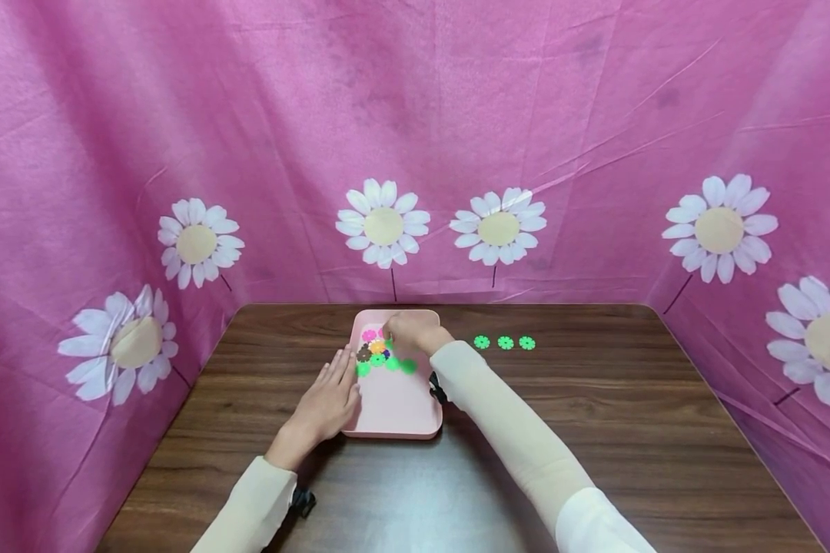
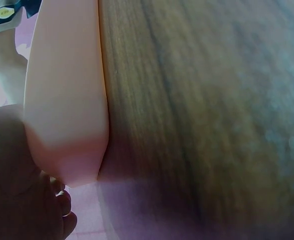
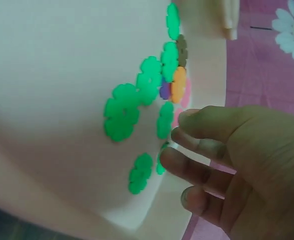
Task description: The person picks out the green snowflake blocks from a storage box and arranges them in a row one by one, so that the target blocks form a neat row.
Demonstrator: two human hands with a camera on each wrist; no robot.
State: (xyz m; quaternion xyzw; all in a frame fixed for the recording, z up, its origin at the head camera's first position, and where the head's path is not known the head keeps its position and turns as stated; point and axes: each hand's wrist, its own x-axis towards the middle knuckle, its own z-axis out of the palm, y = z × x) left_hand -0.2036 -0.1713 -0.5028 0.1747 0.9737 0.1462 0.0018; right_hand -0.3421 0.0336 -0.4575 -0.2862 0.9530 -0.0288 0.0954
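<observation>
A pink tray (image 1: 392,415) stands on the table, holding snowflake-shaped plastic discs: several green discs (image 3: 121,112), an orange disc (image 3: 178,84), a brown disc (image 3: 182,51), a purple one and pink ones. Straight fingers of my left hand (image 1: 327,399) rest along the tray's left rim. Over the tray's far end is my right hand (image 1: 411,332), its fingers loosely bent among the discs. In the right wrist view, its thumb and fingertips are close to a pink disc (image 3: 177,116) and a green disc (image 3: 165,120), with nothing seen held between them.
To the right of the tray, three green discs (image 1: 505,342) lie in a row on the brown wooden table (image 1: 595,415). A pink cloth (image 1: 415,115) with white daisies hangs behind and at both sides.
</observation>
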